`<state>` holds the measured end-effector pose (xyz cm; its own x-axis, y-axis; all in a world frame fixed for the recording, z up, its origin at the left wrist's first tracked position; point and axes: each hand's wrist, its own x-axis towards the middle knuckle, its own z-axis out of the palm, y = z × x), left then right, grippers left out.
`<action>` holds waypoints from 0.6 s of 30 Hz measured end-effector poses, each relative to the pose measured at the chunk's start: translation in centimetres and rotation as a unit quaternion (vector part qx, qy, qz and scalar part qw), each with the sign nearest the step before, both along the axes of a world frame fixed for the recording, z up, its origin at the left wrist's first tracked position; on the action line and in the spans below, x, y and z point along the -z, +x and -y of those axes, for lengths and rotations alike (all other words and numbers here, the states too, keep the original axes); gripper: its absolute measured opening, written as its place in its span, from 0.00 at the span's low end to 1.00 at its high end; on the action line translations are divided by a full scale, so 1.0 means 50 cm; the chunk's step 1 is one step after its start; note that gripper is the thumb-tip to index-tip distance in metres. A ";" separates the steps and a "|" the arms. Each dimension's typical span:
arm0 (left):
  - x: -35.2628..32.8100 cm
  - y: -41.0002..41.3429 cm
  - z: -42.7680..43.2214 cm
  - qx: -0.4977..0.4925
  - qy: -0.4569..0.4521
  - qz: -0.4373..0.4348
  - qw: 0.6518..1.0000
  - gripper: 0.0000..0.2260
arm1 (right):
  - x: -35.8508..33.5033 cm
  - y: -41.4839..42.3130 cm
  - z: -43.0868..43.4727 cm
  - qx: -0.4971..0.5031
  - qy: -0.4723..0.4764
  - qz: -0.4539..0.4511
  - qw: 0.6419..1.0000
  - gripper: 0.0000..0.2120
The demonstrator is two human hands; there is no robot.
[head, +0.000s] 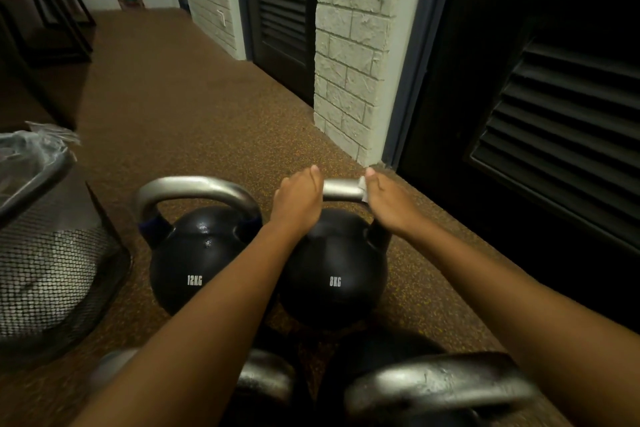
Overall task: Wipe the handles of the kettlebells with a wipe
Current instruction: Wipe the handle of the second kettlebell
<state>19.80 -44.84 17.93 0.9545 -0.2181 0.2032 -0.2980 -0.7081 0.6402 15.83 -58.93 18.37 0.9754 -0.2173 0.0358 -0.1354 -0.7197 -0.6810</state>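
1. Kettlebell marked 8KG: black ball, silver handle, standing on the speckled brown floor, just beside a white brick pillar.
2. Left hand: closed over the left end of that handle, thumb lying along the top.
3. Right hand: wrapped round the right end of the same handle, pressing a small white wipe against the metal; only an edge of the wipe shows.
4. Kettlebell marked 12KG: left of the first and touching it, handle bare.
5. Two more kettlebell handles: nearest the person, under the forearms.
6. Black mesh bin: far left, lined with a clear bag.
7. Dark louvred doors: either side of the pillar.
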 end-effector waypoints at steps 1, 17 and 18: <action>0.002 0.003 0.000 0.000 0.004 0.002 1.000 0.16 | -0.003 0.000 -0.016 -0.006 -0.047 0.018 0.999 0.21; 0.015 0.027 -0.004 0.014 0.130 0.042 0.990 0.10 | 0.048 -0.022 0.001 0.035 0.056 0.062 0.996 0.20; 0.016 0.030 -0.004 0.014 0.140 0.045 0.989 0.10 | 0.046 -0.026 0.006 0.039 0.089 0.037 0.995 0.21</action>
